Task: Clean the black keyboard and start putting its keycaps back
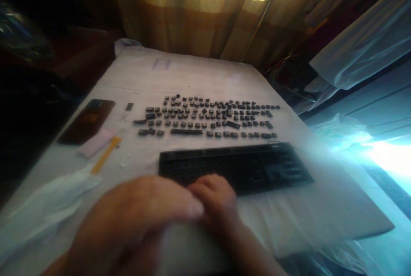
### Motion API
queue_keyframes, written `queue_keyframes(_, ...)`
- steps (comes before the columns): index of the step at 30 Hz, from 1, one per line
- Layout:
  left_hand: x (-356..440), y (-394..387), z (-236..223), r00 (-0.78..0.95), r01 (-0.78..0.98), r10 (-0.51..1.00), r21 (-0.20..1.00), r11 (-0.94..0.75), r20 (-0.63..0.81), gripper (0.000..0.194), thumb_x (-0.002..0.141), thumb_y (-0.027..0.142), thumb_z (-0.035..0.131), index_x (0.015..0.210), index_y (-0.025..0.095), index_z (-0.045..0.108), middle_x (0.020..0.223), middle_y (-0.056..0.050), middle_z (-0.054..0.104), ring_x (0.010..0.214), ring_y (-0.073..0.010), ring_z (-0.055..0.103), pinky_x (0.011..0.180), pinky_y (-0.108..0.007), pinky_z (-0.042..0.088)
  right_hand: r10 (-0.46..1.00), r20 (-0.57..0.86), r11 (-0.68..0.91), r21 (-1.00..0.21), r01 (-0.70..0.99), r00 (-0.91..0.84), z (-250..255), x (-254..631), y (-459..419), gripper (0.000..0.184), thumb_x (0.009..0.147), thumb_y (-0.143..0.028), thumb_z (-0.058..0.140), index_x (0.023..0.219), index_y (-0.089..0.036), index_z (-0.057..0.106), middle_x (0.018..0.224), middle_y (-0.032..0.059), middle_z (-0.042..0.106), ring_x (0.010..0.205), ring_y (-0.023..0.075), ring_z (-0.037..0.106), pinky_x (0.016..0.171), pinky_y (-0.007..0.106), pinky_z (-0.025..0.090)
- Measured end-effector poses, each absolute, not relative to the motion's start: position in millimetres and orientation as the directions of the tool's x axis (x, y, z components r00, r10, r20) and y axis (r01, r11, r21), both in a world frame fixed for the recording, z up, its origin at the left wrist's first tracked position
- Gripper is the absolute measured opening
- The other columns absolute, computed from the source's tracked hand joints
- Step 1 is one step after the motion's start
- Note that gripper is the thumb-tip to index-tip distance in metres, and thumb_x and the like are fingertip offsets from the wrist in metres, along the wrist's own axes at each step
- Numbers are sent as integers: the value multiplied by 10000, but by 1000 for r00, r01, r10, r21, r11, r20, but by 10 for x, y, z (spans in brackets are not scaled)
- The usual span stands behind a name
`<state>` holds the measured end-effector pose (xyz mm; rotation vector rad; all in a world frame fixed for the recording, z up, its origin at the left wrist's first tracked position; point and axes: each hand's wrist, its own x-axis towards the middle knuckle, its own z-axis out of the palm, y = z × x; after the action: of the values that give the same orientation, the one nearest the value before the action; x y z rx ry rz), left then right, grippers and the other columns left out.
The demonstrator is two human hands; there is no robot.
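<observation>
Step in hand, my read: close work with both hands at the keyboard point(240, 166)'s near edge. Left hand point(131, 207) is bent, blurred, fingertips up by the right hand point(220, 196); can't tell if they touch. Right fingers curled in. Can't tell how far either grip is open, or if anything's in it.

Keyboard lies flat just beyond the grip, running off to its right. Loose caps in rough rows past it; long cap point(186, 132) nearest row. Yellow strip point(105, 154), pink piece point(96, 142) and phone point(87, 121) left of grip.

Picking up a cap would call for a reach over the keyboard and a light fingertip pinch, neighbours undisturbed.
</observation>
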<state>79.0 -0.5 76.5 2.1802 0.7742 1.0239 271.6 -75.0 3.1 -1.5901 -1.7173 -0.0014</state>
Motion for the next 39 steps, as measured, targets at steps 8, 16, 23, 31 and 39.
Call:
queue_keyframes(8, 963, 723, 277, 408, 308, 831, 800, -516, 379, 220, 938, 346, 563, 842, 231, 724, 672, 30, 704, 624, -143, 669, 614, -257, 553, 855, 513, 216, -481, 850, 73, 23, 2708, -748, 204, 977, -236, 563, 839, -215, 712, 774, 18, 672, 700, 164, 549, 648, 321, 345)
queue_keyframes(16, 973, 706, 117, 449, 365, 842, 798, -479, 299, 289, 937, 404, 533, 866, 211, 736, 699, 7, 723, 646, -160, 683, 636, -267, 549, 867, 495, 231, -494, 838, 53, 31, 2719, -741, 212, 991, -257, 562, 850, -218, 715, 783, 17, 694, 708, 169, 555, 649, 329, 342)
queue_keyframes(23, 970, 734, 80, 486, 366, 810, 765, -530, 329, 297, 946, 401, 529, 867, 205, 738, 700, 4, 727, 660, -161, 695, 645, -267, 543, 865, 499, 245, -516, 821, 56, 15, 2735, -739, 195, 991, -262, 574, 867, -216, 718, 798, 11, 705, 716, 164, 568, 657, 318, 353)
queue_keyframes(31, 971, 730, 64, 531, 360, 749, 695, -622, 396, 261, 946, 373, 544, 871, 204, 728, 769, -14, 750, 683, -162, 697, 635, -265, 539, 850, 521, 238, -504, 830, 73, -3, 2718, -735, 204, 995, -265, 568, 879, -220, 730, 797, 18, 714, 719, 162, 584, 659, 321, 377)
queue_keyframes(39, 990, 721, 113, 628, 274, 581, 552, -787, 517, 129, 921, 279, 617, 872, 205, 711, 802, -19, 734, 753, -170, 674, 719, -302, 524, 856, 513, 245, -519, 819, 69, 16, 2727, -751, 182, 979, -243, 579, 870, -219, 722, 791, 13, 705, 713, 157, 593, 657, 324, 381)
